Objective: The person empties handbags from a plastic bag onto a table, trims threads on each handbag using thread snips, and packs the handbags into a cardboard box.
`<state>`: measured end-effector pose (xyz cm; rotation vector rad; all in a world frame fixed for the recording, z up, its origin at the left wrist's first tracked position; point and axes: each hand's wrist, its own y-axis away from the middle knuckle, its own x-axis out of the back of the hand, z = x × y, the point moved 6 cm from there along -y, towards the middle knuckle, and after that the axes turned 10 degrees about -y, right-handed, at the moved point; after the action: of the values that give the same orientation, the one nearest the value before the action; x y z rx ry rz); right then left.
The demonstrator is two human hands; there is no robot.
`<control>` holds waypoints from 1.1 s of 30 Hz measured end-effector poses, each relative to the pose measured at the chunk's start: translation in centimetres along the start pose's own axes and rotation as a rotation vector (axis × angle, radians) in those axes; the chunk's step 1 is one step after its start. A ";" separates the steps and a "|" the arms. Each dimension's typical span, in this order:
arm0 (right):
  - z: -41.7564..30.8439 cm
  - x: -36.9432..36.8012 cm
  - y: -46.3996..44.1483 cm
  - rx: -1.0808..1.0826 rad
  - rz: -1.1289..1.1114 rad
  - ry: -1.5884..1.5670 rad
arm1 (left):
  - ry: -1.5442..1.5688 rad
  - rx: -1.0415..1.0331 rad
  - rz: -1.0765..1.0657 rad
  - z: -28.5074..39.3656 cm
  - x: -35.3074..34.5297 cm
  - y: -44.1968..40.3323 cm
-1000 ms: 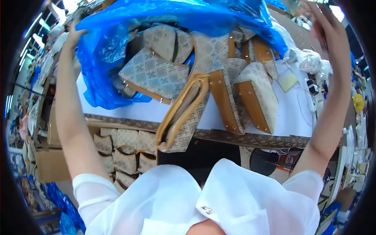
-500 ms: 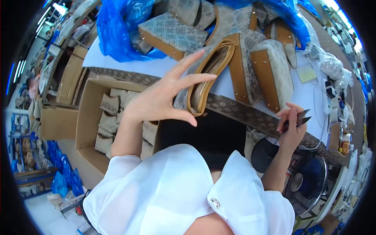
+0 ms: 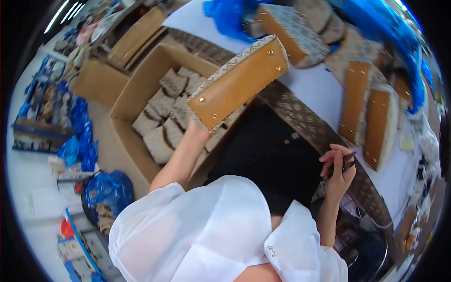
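Note:
A patterned bag with a tan, studded base facing up is raised above the front edge of the table. Behind its lower left end is my left hand, whose fingers are hidden by the bag it carries. At the right, my right hand is closed around small dark snips, near the brown patterned table edge. More patterned bags with tan bases, among them one standing bag, rest on the white table surface.
An open cardboard box holding several patterned pieces stands left of my lap. Blue plastic lies around the bags at the back. A fan is low on the right, and shelves with blue plastic are at far left.
My left hand has taken the bag from the table edge and turned it base up. The view has swung left, showing more of the box. The snips are still in my right hand.

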<state>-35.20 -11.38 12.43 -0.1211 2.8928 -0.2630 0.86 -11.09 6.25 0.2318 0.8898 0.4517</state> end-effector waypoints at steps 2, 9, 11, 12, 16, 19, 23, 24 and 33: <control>1.7 -1.6 0.3 -0.032 -0.065 -0.022 | 0.252 0.002 0.099 -0.8 3.8 0.7; 6.4 -6.0 1.3 -0.171 -0.245 0.013 | 0.441 0.079 0.092 -2.0 11.9 1.2; 7.8 -7.0 1.3 -0.240 -0.294 0.038 | 0.444 0.061 -0.024 -1.7 13.2 1.4; 8.5 -7.4 1.4 -0.259 -0.321 0.040 | 0.460 0.045 0.001 -1.1 13.9 1.7; 11.7 -8.0 2.3 -0.413 -0.348 0.145 | -0.232 -0.323 0.602 7.7 22.2 2.8; 14.8 -8.0 3.5 -0.577 -0.337 0.161 | -0.938 -0.654 0.813 14.9 30.2 3.6; 17.5 -8.8 4.2 -0.693 -0.359 0.223 | -0.626 -0.586 1.048 14.6 34.9 3.3; 17.9 -9.1 4.1 -0.697 -0.369 0.225 | -0.416 -0.585 1.081 14.1 35.8 2.8; 19.8 -9.5 3.4 -0.782 -0.337 0.279 | -0.500 -0.796 1.108 14.7 31.7 -6.7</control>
<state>-21.44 -10.41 -5.06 -0.7517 3.0469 0.8737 31.62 -2.17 -9.27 0.0686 -0.0353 1.6453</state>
